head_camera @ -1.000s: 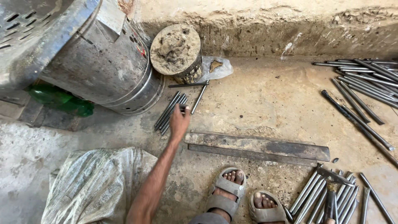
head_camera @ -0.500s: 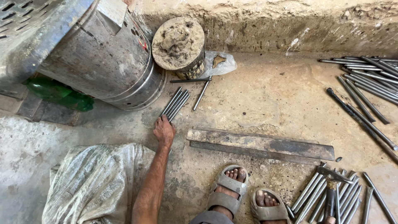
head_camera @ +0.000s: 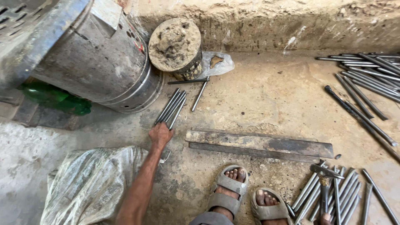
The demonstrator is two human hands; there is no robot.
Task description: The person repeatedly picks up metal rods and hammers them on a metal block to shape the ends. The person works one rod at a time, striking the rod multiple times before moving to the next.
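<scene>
- Left hand: centre-left of frame, fingers curled around the near ends of a small bundle of metal rods, which lies on the concrete floor just beside the metal drum.
- Right hand: barely visible at the bottom right edge, apparently gripping a hammer; grip uncertain.
- Risk: an end-only grip may let rods fan out and slip free.
- Risk: rods may snag the drum rim when lifted.
</scene>
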